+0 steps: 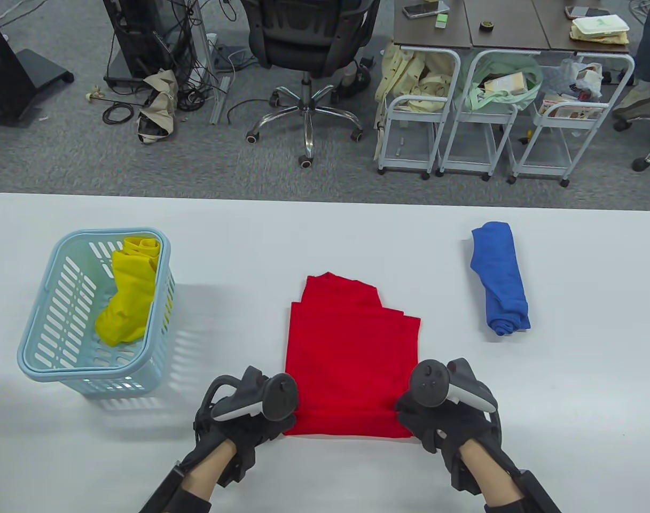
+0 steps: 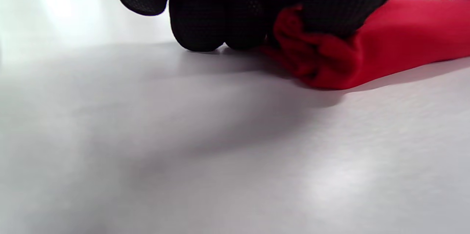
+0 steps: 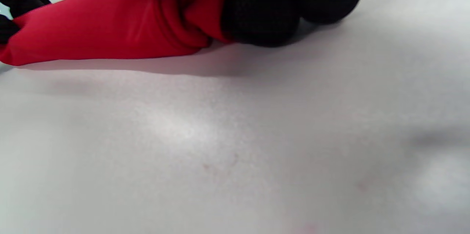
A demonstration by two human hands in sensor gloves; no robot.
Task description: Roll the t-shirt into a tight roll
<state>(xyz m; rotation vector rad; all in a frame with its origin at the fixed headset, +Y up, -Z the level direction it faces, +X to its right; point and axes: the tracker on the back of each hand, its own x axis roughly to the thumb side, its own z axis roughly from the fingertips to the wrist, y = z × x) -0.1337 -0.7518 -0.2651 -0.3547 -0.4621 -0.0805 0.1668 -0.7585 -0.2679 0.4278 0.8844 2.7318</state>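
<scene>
A wide white table [image 1: 570, 374] fills the near half of the room, and all the things stand on it. At about nine o'clock from the middle of the table stands a light blue plastic basket [image 1: 41, 342] with slotted walls, and inside it lies a yellow garment [image 1: 127, 299], loosely rolled and leaning along the right wall of the basket. In the middle, going toward six o'clock, lies the red t-shirt [image 1: 351, 352], folded into a long strip which runs from twelve to six; its far end is flat on the table and shows stepped layers, and its near end is already turned over into a low roll. At about three o'clock, well apart from the red strip, lies a blue rolled garment [image 1: 498, 278], finished and untouched. The left hand [image 1: 250, 417] grips the left end of the red roll: in the left wrist view the gloved fingers [image 2: 330, 6] curl over the bunched cloth, while two other fingertips touch the table just beside it. The right hand [image 1: 442, 417] grips the right end in the same way, and in the right wrist view its fingers [image 3: 257, 17] are wrapped around the fold of red cloth and press down to the table.
</scene>
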